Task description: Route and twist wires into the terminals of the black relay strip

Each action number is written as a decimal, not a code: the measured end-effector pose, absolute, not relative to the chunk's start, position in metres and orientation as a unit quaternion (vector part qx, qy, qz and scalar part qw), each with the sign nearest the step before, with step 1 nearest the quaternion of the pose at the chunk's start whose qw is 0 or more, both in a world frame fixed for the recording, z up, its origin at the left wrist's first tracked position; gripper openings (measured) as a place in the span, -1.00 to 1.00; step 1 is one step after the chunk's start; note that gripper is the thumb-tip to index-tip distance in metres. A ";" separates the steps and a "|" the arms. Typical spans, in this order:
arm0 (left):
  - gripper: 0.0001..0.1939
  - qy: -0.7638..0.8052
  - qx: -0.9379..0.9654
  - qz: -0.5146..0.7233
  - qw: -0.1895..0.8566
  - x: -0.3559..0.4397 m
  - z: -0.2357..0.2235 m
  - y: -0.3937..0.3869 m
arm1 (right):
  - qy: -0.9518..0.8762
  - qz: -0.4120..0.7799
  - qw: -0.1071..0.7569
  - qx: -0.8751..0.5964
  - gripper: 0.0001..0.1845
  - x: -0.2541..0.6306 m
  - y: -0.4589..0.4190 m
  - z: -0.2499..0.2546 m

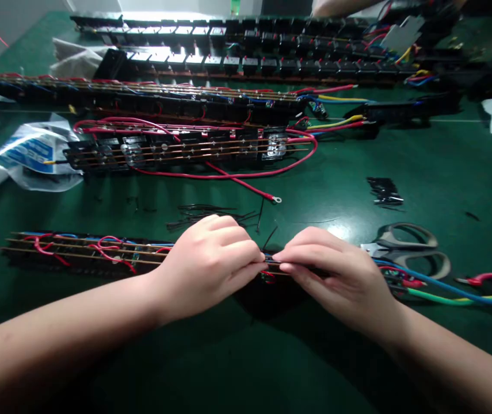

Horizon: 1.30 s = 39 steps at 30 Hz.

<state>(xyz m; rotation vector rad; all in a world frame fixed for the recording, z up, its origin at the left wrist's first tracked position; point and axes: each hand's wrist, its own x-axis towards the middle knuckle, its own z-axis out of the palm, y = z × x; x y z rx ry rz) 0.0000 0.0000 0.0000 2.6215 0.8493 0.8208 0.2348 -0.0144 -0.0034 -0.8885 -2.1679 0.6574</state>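
A long black wired strip (82,253) with brass-coloured rods and red and blue wires lies across the green table in front of me. Over its middle, my left hand (213,259) is closed in a pinch. My right hand (340,267) pinches just to the right, its fingertips almost meeting the left ones. A bit of blue wire shows between them, but what each pinch holds is too small to make out. Behind the fingertips a thin black cable tie (270,236) sticks up. Thick blue (444,286) and green (431,295) cables leave the strip's right end.
Scissors (414,247) lie beyond my right hand. Loose black cable ties (202,215) and a small black bundle (384,191) rest behind the strip. Farther back are more wired strips (185,150), a red cable with a ring terminal (277,200) and a plastic bag (34,152). Someone's arm (340,6) shows at the top.
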 end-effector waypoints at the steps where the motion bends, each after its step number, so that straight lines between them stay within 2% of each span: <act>1: -0.78 0.278 0.911 0.281 0.120 -0.001 0.000 -0.003 | -0.848 0.220 0.355 -0.327 -0.87 0.234 -0.017 -0.004; 5: -0.70 0.171 0.940 0.280 0.095 -0.001 -0.002 -0.017 | -0.915 0.052 0.351 -0.191 -0.93 0.229 -0.034 -0.007; 9: -0.63 0.071 0.955 0.259 0.125 0.002 0.000 -0.023 | -0.941 0.010 0.326 -0.089 -0.87 0.223 -0.053 -0.015; 15: -0.68 0.152 0.929 0.297 0.161 0.001 -0.009 -0.047 | -0.928 0.051 0.350 -0.116 -0.86 0.221 -0.061 -0.015; 17: -0.66 0.210 0.895 0.338 0.203 -0.005 -0.018 -0.060 | -0.939 0.096 0.302 -0.131 -0.85 0.220 -0.061 -0.015; 20: -0.55 0.219 0.888 0.341 0.217 -0.014 -0.026 -0.073 | -0.942 0.225 0.201 -0.149 -0.83 0.216 -0.059 -0.021; 24: -0.79 0.169 0.924 0.292 0.179 -0.018 -0.025 -0.070 | -0.916 0.328 0.145 -0.182 -0.91 0.211 -0.058 -0.029; 31: -0.94 0.188 0.921 0.268 0.210 -0.023 -0.029 -0.063 | -0.930 0.302 0.090 -0.190 -0.95 0.209 -0.058 -0.025; 34: -0.92 0.191 0.921 0.276 0.200 -0.026 -0.029 -0.062 | -0.937 0.294 0.074 -0.171 -0.98 0.209 -0.055 -0.023; 36: -0.96 0.173 0.929 0.267 0.191 -0.026 -0.027 -0.060 | -0.935 0.304 0.074 -0.167 -0.94 0.210 -0.054 -0.022; 39: -0.88 0.144 0.937 0.260 0.186 -0.024 -0.024 -0.057 | -0.927 0.322 0.087 -0.170 -0.87 0.210 -0.054 -0.022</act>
